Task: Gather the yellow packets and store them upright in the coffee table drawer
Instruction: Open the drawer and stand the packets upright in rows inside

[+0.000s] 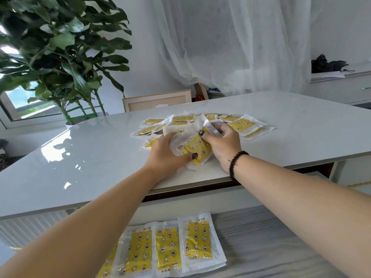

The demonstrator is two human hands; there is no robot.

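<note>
From the head view, the bench (281, 125) has a glossy, pale grey top with smooth rounded edges, and it reflects the light from the window. Both bare forearms reach forward over it. The left hand (167, 155) and the right hand (222, 145) meet in the middle and together grip a small bundle of packets (195, 148). The left hand wraps the bundle from the left side, with its thumb pressed on the front packet. The right hand closes on it from the right, thumb on top, fingers curled behind. The packets are flat rectangular pouches of clear crinkled plastic with white borders, and inside is a yellow sheet printed with stars, moons and small flowers. A bracelet of dark round beads (235, 163) sits on the right wrist.

Behind the hands, more loose packets (244, 125) lie scattered flat on the bench, some overlapping each other. Below the front edge of the bench, the drawer (271, 237) is pulled out; its bottom has a grey, fine-striped texture. A row of packets (168, 249) already lies in it, overlapping side by side at the left part, leaning rather than clearly upright. A large plant with broad, shiny green leaves (60, 47) stands at the far left, and a thin white curtain (230, 47) hangs behind the bench.
</note>
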